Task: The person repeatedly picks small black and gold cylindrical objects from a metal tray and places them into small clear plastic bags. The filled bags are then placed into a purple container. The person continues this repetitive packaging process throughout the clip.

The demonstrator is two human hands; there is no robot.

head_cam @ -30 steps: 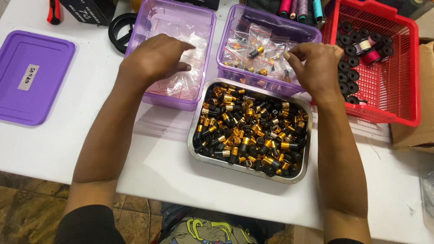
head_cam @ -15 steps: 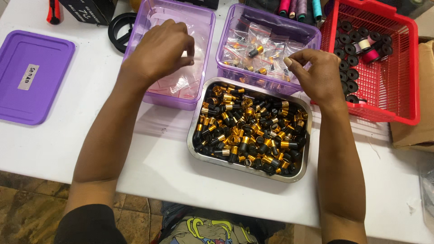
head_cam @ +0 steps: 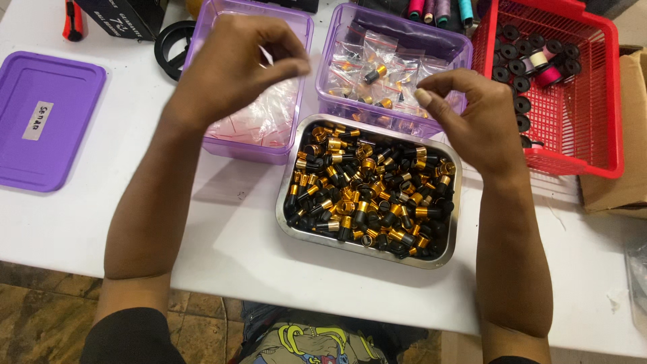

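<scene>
**Inspector:** Position of the hands?

**Onlooker:** Both are raised over the table. The left hand hovers above the left tub, a purple clear one with empty little bags in it. The right hand hangs over the near edge of the right tub, just past the steel tray.

**Inspector:** Grip?

**Onlooker:** Left: fingers curled in, thumb tip close to the forefinger, a narrow pinch. Whether a bag sits in that pinch I cannot tell; the plastic is too clear against the tub. Right: fingers bent, thumb and forefinger a little apart, nothing visible between them.

**Inspector:** The parts?

**Onlooker:** The tray lies between the forearms, near the table's front edge, heaped with small black and gold caps. It touches or nearly touches the right tub. That tub carries filled bags, each with a few of the same parts.

**Inspector:** Surroundings?

**Onlooker:** A red basket stands to the right, holding black spools and a pink one. A purple lid lies flat at the far left, well apart from the tubs. A black ring sits behind the left tub. A cardboard box shows at the right edge.
</scene>
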